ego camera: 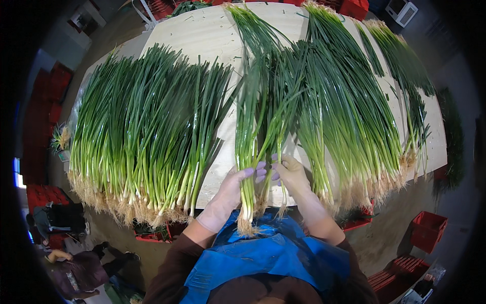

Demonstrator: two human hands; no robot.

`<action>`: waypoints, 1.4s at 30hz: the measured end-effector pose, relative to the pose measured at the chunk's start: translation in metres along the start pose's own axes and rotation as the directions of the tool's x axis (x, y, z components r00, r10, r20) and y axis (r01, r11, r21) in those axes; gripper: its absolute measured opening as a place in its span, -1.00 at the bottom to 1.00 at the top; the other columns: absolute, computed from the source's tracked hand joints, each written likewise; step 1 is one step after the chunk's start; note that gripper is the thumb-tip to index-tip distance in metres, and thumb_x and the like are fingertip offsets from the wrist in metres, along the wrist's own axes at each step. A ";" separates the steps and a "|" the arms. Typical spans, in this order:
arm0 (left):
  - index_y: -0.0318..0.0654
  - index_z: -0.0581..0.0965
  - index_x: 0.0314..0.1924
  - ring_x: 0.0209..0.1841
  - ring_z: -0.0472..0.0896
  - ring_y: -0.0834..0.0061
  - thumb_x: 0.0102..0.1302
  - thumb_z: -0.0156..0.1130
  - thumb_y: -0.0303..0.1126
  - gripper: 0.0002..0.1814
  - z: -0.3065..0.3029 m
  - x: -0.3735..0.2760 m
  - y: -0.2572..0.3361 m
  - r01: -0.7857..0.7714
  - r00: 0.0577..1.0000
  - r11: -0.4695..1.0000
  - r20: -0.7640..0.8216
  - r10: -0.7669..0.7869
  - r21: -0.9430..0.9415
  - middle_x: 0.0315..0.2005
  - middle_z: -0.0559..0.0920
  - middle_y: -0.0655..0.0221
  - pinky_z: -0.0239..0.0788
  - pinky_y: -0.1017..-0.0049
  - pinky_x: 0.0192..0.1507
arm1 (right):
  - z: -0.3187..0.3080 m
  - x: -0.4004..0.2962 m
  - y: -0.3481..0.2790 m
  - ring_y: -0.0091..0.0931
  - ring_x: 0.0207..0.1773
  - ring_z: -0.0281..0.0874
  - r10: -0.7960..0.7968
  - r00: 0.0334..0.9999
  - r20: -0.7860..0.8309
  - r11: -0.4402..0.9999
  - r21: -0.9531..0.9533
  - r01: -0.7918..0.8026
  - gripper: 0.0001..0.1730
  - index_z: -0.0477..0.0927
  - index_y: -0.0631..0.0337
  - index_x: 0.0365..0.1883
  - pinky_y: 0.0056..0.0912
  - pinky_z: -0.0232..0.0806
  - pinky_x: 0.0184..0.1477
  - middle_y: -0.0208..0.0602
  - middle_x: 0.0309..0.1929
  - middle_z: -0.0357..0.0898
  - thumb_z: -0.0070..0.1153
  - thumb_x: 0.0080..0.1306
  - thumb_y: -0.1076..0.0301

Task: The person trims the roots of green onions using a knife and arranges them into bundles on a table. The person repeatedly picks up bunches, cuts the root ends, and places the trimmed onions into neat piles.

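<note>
Both my hands wear thin whitish gloves with purple fingertips. My left hand (243,178) is closed around a small bunch of green onions (246,197), roots towards me over the table's near edge. Just right of it, my right hand (286,173) has its fingers on a single green onion stalk (280,148) with roots hanging down. Behind my hands, loose leaves cross one another. A wide row of green onions (144,133) lies to the left, roots at the near edge. Another large pile (353,140) lies to the right.
The pale wooden table (212,30) bears more onions along its far edge (319,19) and right side (402,57). Red crates (428,231) stand on the floor at right and left, some partly under the table. At the lower left is another person (81,271).
</note>
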State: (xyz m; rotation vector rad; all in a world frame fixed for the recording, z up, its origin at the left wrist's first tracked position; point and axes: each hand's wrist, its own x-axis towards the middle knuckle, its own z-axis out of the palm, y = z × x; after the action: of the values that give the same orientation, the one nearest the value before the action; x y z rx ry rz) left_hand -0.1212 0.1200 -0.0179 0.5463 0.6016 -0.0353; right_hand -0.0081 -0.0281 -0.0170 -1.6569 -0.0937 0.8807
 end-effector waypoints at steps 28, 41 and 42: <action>-0.35 0.37 0.24 0.07 0.54 0.27 0.33 -0.01 -0.56 -0.54 -0.065 0.000 -0.003 0.006 0.983 0.998 -0.181 -0.016 -0.055 0.09 0.54 0.16 0.40 0.26 0.15 | 0.057 0.014 -0.004 -0.17 -0.02 0.60 -0.184 0.983 -0.006 0.682 -0.721 0.123 -0.39 0.46 0.31 0.10 -0.24 0.42 -0.03 -0.01 -0.12 0.63 0.16 0.22 0.03; -0.27 0.38 0.22 0.03 0.57 0.25 0.35 0.00 -0.56 -0.58 -0.074 -0.007 0.006 -0.046 0.978 0.998 -0.205 0.038 -0.034 0.03 0.58 0.21 0.48 0.24 0.06 | 0.052 0.003 -0.020 -0.47 -0.32 0.57 0.111 0.983 0.150 0.984 -0.154 -0.088 -0.71 0.54 0.34 -0.06 -0.41 0.40 -0.28 -0.15 -0.31 0.64 -0.05 0.37 0.35; -0.25 0.39 0.21 -0.01 0.58 0.26 0.35 0.01 -0.56 -0.58 -0.077 -0.005 0.004 0.000 0.969 1.000 -0.245 -0.003 -0.010 0.00 0.59 0.22 0.50 0.25 0.03 | 0.043 0.013 0.006 -0.53 -0.28 0.56 0.007 0.988 0.153 0.998 -0.058 0.002 -0.72 0.51 0.33 0.00 -0.45 0.42 -0.27 -0.18 -0.21 0.63 -0.13 0.38 0.44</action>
State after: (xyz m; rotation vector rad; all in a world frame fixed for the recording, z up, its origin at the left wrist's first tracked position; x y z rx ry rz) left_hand -0.1649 0.1612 -0.0658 0.5448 0.8432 0.0346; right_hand -0.0263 0.0120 -0.0294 -1.6410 -0.2248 1.0153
